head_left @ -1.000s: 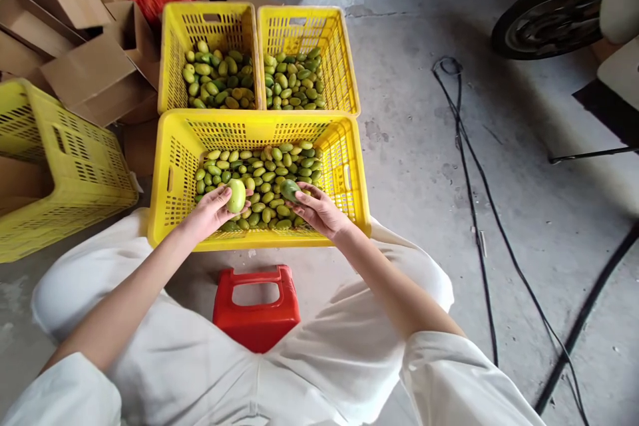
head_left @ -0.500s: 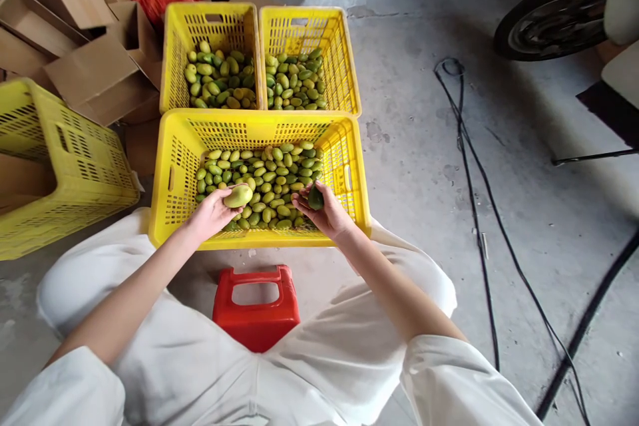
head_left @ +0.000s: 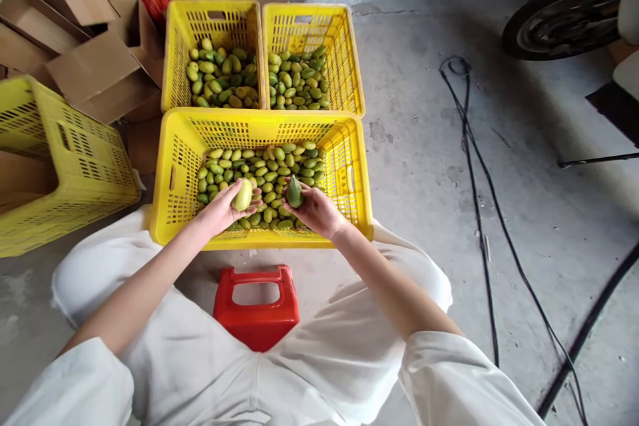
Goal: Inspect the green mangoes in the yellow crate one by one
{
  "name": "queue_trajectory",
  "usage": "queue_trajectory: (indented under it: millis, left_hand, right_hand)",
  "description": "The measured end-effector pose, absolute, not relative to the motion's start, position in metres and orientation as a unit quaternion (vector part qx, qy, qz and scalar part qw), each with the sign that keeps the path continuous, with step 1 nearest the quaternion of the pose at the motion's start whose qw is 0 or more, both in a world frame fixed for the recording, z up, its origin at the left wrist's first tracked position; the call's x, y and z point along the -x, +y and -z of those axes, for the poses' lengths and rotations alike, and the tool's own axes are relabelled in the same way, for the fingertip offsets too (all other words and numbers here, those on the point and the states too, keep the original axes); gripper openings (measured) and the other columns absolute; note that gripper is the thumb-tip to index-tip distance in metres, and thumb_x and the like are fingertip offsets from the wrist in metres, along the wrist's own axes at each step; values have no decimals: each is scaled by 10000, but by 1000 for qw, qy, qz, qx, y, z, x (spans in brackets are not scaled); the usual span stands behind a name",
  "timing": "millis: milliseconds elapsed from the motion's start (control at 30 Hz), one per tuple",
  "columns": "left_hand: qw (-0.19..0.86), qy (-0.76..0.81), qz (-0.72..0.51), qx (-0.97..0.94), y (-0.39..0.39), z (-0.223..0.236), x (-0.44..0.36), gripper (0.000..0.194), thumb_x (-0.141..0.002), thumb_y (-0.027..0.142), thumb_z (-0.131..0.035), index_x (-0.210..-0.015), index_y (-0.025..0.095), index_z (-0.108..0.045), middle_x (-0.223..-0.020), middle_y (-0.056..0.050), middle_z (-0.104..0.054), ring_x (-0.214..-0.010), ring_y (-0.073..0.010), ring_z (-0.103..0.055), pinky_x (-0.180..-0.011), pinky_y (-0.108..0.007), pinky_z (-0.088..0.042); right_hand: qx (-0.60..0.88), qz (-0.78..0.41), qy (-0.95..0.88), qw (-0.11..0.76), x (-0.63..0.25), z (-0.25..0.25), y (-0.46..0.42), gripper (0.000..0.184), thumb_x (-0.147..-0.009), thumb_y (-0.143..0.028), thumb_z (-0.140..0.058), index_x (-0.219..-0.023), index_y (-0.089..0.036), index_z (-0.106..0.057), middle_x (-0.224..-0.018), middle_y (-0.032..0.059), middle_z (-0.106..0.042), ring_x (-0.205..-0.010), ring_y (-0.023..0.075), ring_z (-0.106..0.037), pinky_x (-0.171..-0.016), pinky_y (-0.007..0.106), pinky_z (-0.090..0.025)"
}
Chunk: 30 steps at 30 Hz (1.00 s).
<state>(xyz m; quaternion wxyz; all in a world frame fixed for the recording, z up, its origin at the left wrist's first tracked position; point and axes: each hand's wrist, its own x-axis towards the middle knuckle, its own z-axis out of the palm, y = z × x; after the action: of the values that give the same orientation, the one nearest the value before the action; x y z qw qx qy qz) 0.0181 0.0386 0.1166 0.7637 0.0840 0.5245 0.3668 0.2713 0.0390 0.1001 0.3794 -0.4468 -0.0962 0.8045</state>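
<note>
Over the front yellow crate (head_left: 259,237), my left hand (head_left: 222,208) holds a pale yellow-green oval fruit (head_left: 242,195) between thumb and fingers. My right hand (head_left: 319,213) grips a dark green fruit (head_left: 294,193) with a pointed upper end. The two hands are close together, palms tilted up, a short gap between the fruits. Beneath them, many loose oval fruits (head_left: 272,166), from yellow to dark green, cover the bottom of the crate.
Behind stand two yellow crates, left (head_left: 214,6) and right (head_left: 355,66), partly filled with similar fruit. Another yellow crate (head_left: 94,160) and cardboard boxes (head_left: 94,73) lie left. A red plastic stool (head_left: 256,316) sits between my knees. Black cables (head_left: 492,213) and a wheel (head_left: 566,13) are at right.
My right hand has moved left, toward the other hand, and the dark green fruit now stands more upright. My left hand has shifted slightly right and turned its pale fruit upward.
</note>
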Motion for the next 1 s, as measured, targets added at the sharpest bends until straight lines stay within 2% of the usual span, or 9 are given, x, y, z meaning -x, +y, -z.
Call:
queue_trajectory:
  millis: [100,233,367,500,633,700,833,900,1000]
  left_hand:
    - [792,506,-332,-87,39,-115,-14,150,-1076,304,-826,-1079,166,-766,-1057,-124,-845,-789,-207,-765,-710,-319,-623]
    - [802,493,-331,-67,40,-117,-16,207,-1065,259,-701,-1221,147,-778,-1145,-159,-851,-1045,-299,-843,-861,-391,-702]
    - [790,520,-303,-118,38,-119,-19,231,-967,125,-785,-1194,163,-766,-1081,-105,-852,-987,-249,-843,-886,-357,-699]
    - [769,549,-286,-159,33,-113,-17,454,-781,60,-1008,-1081,192,-693,-1036,-71,-853,-791,-155,-767,-752,-282,-600]
    - [769,554,-270,-171,29,-105,-13,610,-704,98,-1095,-1153,213,-698,-969,-28,-831,-705,-130,-710,-698,-266,-539]
    - [793,527,-255,-172,28,-101,-12,541,-805,172,-1058,-1243,210,-743,-941,-22,-810,-715,-156,-729,-667,-272,-547]
    - [827,485,-258,-118,31,-94,-10,259,-952,183,-841,-1205,194,-785,-985,-74,-823,-842,-244,-819,-731,-345,-668]
    - [821,494,-266,-107,32,-93,-10,246,-937,127,-824,-1169,195,-783,-1040,-94,-843,-923,-266,-853,-838,-388,-715]
    - [797,528,-261,-136,32,-94,-11,298,-905,80,-920,-1112,226,-763,-1023,-58,-850,-915,-231,-858,-904,-390,-729]
  right_hand:
    - [449,-796,-123,387,-272,-98,36,358,-821,-193,-897,-1147,-281,-777,-1017,7,-820,-984,234,-799,-946,387,-723]
    - [471,-778,-134,393,-272,-93,33,487,-700,-155,-1033,-1055,-273,-721,-898,-52,-730,-872,165,-749,-853,303,-681]
    - [482,-780,-156,369,-274,-87,33,587,-607,-243,-1122,-941,-262,-640,-863,-55,-744,-789,143,-728,-747,269,-645]
    - [561,-735,-220,311,-275,-78,30,567,-596,-358,-1149,-874,-256,-666,-694,-40,-659,-658,152,-621,-514,216,-401]
    - [602,-705,-221,303,-274,-68,26,508,-716,-464,-1121,-894,-253,-694,-642,-25,-621,-582,142,-545,-470,220,-250]
    - [596,-711,-208,309,-274,-65,27,494,-793,-533,-1089,-919,-251,-703,-652,-21,-629,-576,144,-567,-464,222,-289]
    - [542,-776,-142,288,-278,-67,33,320,-944,-482,-940,-963,-265,-706,-748,3,-702,-692,211,-742,-561,292,-587]
    - [524,-795,-116,283,-278,-67,34,263,-908,-370,-931,-976,-268,-698,-795,12,-737,-755,235,-793,-636,339,-675]
    - [529,-794,-127,271,-275,-68,32,397,-767,-248,-1029,-949,-261,-677,-837,23,-775,-741,225,-786,-620,329,-672]
